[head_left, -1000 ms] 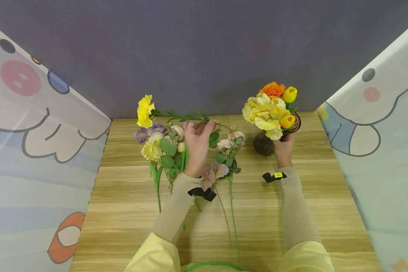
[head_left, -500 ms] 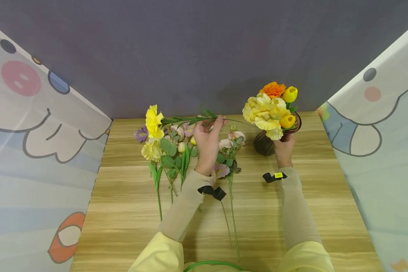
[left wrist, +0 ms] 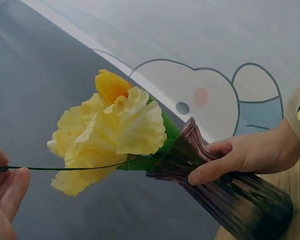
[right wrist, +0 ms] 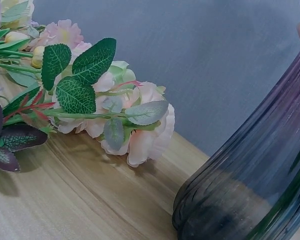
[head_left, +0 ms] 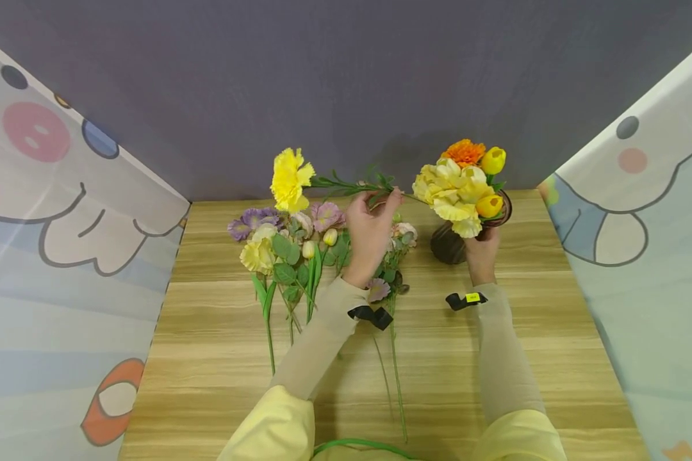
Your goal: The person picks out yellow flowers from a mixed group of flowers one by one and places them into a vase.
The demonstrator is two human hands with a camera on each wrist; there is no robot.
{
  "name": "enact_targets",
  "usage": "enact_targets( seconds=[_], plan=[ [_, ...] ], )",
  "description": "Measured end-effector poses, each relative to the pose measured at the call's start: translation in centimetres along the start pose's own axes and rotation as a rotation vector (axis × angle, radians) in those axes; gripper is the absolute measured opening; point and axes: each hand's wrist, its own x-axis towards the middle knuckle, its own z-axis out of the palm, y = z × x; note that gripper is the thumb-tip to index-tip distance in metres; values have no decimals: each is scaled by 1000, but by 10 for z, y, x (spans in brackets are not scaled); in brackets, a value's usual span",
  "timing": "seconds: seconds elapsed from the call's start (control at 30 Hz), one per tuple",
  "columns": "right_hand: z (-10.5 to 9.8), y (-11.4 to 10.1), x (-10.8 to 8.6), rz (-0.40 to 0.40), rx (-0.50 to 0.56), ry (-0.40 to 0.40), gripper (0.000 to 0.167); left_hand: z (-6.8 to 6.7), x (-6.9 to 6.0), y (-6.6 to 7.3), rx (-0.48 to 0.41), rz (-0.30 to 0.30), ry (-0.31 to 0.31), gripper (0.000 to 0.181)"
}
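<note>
My left hand point(head_left: 371, 237) pinches the leafy green stem of a yellow carnation point(head_left: 291, 180), whose bloom points left. In the left wrist view the thin stem point(left wrist: 65, 169) runs from my fingertips across the bouquet towards the vase's mouth; I cannot tell whether its end is inside. My right hand point(head_left: 482, 255) grips a tinted, ribbed glass vase point(left wrist: 225, 192) around its neck, holding it tilted to the left. Standing in the vase are pale yellow flowers point(head_left: 446, 192), an orange flower point(head_left: 463, 153) and yellow tulips point(head_left: 493, 161). The right wrist view shows mostly the vase's lower part point(right wrist: 230, 200).
Several loose flowers lie on the wooden table point(head_left: 207, 358): purple blooms point(head_left: 254, 222), a pale yellow flower point(head_left: 258, 256), pink blooms point(head_left: 327, 216) and pale pink roses point(right wrist: 145, 132). Their stems reach towards the front edge. A grey wall point(head_left: 346, 96) stands behind.
My left hand has moved right with the carnation, bringing its stem end over to the bouquet. The bloom shifted right and rose in the last half second. My right hand and the vase stay put.
</note>
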Motion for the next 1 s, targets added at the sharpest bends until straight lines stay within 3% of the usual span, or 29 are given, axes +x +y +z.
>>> enact_targets(
  seconds=[0.17, 0.37, 0.73, 0.9, 1.0],
  plan=[
    [-1, 2, 1, 0, 8, -1, 54, 9, 4, -2, 61, -35, -65, 18],
    [1, 2, 1, -2, 44, -4, 52, 17, 8, -2, 142, -36, -160, 18],
    [-2, 1, 2, 18, 39, 5, 55, 35, 13, 17, 416, 60, -272, 23],
    [-2, 2, 2, -22, 60, -20, 53, 40, 15, 17, 494, 24, -361, 24],
    [-2, 3, 1, -40, 61, -32, 50, 40, 14, 9, 520, -8, -396, 23]
  ],
)
